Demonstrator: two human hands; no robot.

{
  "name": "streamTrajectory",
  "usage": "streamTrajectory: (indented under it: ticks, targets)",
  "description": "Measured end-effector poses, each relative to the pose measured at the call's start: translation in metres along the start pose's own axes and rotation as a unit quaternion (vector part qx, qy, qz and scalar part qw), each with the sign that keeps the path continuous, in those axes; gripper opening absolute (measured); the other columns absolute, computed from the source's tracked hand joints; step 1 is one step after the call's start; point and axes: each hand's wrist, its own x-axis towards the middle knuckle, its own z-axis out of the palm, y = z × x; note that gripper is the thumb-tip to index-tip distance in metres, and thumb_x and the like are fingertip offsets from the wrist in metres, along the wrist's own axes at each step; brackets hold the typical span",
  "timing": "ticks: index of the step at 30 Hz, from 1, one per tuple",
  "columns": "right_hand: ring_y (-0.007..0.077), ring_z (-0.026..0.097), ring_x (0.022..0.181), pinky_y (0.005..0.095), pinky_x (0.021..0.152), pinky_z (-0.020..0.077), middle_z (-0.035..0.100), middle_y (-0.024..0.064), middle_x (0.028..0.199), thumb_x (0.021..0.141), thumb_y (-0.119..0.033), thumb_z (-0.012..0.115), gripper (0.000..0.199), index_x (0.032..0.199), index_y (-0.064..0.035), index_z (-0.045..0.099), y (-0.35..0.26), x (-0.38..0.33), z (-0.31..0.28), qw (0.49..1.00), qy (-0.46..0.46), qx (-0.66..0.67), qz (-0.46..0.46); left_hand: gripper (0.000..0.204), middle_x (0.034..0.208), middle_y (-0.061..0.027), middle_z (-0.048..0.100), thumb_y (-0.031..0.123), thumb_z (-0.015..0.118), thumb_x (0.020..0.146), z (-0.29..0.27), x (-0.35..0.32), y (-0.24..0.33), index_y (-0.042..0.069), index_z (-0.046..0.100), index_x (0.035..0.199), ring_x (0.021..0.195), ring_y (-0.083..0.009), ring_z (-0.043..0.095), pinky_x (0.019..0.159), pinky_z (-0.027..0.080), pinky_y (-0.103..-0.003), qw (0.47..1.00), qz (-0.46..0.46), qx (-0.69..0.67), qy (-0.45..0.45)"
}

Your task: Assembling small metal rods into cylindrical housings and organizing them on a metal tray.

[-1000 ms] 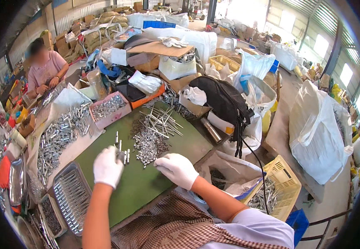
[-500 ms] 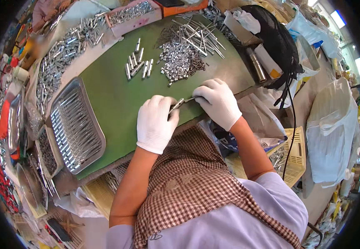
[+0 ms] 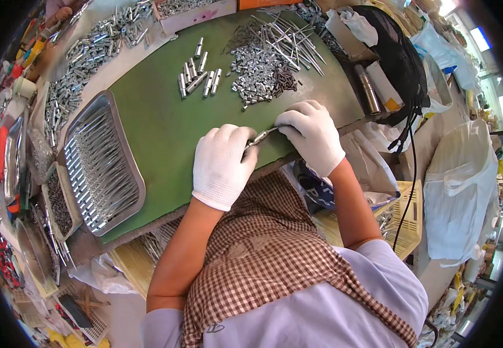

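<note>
White knit gloves cover both hands over the near edge of the green work mat (image 3: 158, 124). My left hand (image 3: 223, 165) is closed on a short silver metal tube (image 3: 258, 138), which sticks out past thumb and forefinger. From the tube's right end a thin metal rod (image 3: 272, 130) reaches to my right hand (image 3: 314, 136), whose fingertips pinch it. Whether the rod sits inside the tube I cannot tell. Beyond the hands lie several loose metal tubes (image 3: 196, 75), a heap of small silver fittings (image 3: 254, 72), some dark little screws (image 3: 284, 83) and a pile of long thin rods (image 3: 289, 43).
At left, a metal tray (image 3: 142, 188) holds rows of rods with tube ends. Past it spreads a heap of metal tubes (image 3: 83, 64). A pink box (image 3: 196, 17) of small parts stands at the back. A steel cylinder (image 3: 368, 93) and black mesh bag (image 3: 393, 52) are at right.
The tube in my left hand has turned to point more toward my right hand, and it lines up with the rod. The whole view has shifted slightly.
</note>
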Motion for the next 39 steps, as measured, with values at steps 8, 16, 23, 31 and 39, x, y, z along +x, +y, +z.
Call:
streamTrajectory:
  ticks: [8,16,23,31,39]
  targets:
    - [0.0307,0.063,0.097,0.0430,0.089,0.0484,0.067,0.0058,0.093,0.078,-0.011,0.072,0.011,0.088,-0.0136,0.068,0.002,0.007,0.004,0.999,-0.002,-0.018,-0.047,0.015,0.088,-0.0119,0.064,0.007,0.072,0.077,0.000,0.003,-0.002,0.006,0.066,0.091,0.083,-0.0342,0.061,0.075,0.047,-0.045,1.000,0.014,-0.012,0.002]
    - [0.0343,0.066,0.092,0.0414,0.085,0.0518,0.069,0.0147,0.095,0.083,-0.014,0.069,0.015,0.096,-0.0068,0.071,0.051,0.019,0.000,0.981,0.114,0.030,0.155,0.014,0.088,-0.0112,0.064,0.008,0.072,0.077,-0.001,0.001,0.001,0.006,0.066,0.089,0.082,-0.0336,0.061,0.075,0.048,-0.044,1.000,0.006,-0.014,-0.003]
    - [0.0364,0.065,0.090,0.0447,0.082,0.0515,0.067,0.0142,0.091,0.086,-0.014,0.065,0.008,0.092,-0.0090,0.069,0.061,0.043,0.003,0.980,0.056,-0.113,0.155,0.014,0.086,-0.0109,0.064,0.008,0.072,0.077,0.000,0.001,-0.001,0.007,0.066,0.090,0.080,-0.0332,0.061,0.074,0.048,-0.044,1.000,0.007,-0.011,0.004]
    - [0.0330,0.065,0.089,0.0418,0.085,0.0497,0.069,0.0104,0.091,0.078,-0.007,0.067,0.022,0.099,-0.0086,0.063,-0.013,0.022,-0.010,0.993,-0.046,0.106,0.006,0.014,0.086,-0.0125,0.064,0.009,0.071,0.077,-0.002,0.003,-0.002,0.006,0.066,0.090,0.080,-0.0339,0.061,0.074,0.048,-0.045,1.000,0.012,-0.008,-0.002]
    - [0.0301,0.064,0.089,0.0394,0.086,0.0485,0.069,0.0078,0.088,0.076,-0.007,0.065,0.028,0.104,-0.0089,0.062,-0.018,0.025,-0.001,0.991,-0.102,0.055,-0.066,0.016,0.086,-0.0129,0.063,0.009,0.072,0.076,-0.001,0.002,-0.001,0.005,0.066,0.090,0.082,-0.0348,0.060,0.075,0.048,-0.045,1.000,0.007,-0.007,-0.008]
